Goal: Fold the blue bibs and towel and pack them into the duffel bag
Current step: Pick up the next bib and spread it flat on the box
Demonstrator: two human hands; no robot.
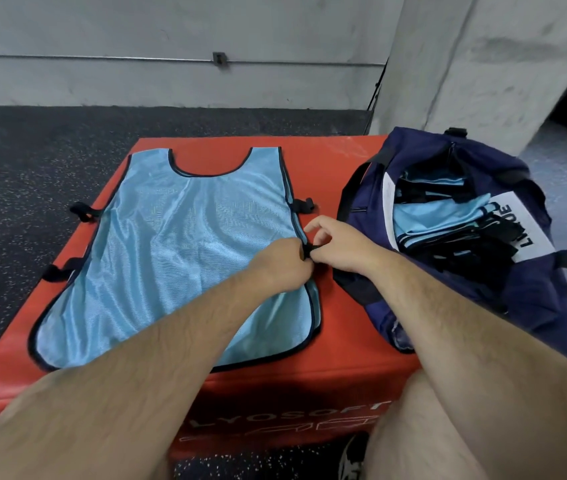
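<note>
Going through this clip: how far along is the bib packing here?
Done: folded bibs already lie in the open duffel bag. In hand: one bib lies flat, unfolded, on the red box, while the left hand and right hand pinch its black side strap. Left: folding and packing that bib. I cannot pick out a towel.

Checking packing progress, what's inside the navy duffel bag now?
Folded light blue bibs with black straps lie in the open navy duffel bag, beside a white sheet printed with dark letters. Whatever lies beneath that top layer is covered.
</note>
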